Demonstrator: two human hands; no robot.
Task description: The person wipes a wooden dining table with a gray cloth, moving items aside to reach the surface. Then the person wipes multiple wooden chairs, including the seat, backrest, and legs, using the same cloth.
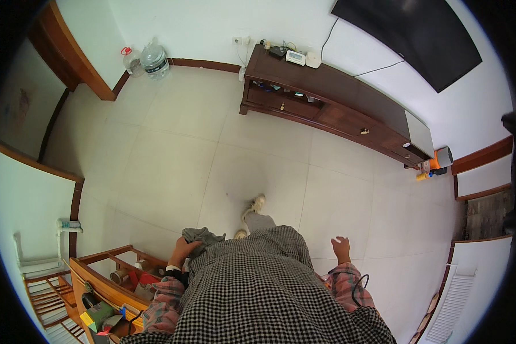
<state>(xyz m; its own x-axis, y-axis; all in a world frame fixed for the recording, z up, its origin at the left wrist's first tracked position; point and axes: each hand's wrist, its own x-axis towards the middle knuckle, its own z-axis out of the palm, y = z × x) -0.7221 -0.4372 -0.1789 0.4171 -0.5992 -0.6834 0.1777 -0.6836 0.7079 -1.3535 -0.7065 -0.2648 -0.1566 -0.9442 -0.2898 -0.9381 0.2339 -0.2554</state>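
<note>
A crumpled grey cloth (202, 237) is gripped in my left hand (182, 251), beside my left hip. Out to my right side hangs my right hand (341, 249), its fingers apart and nothing in it. Between the two hands, a black-and-white checked apron (249, 275) covers my body. Below its hem one shoe (255, 207) is forward on the tiled floor (258, 155), and part of the other shows behind it.
A dark wooden TV cabinet (348, 103) stands along the far wall beneath a television (413, 34). Plastic water bottles (155, 62) occupy the far left corner. Close on my left is a wooden shelf unit (107, 284) loaded with boxes and jars. A radiator (451, 305) lines the right wall.
</note>
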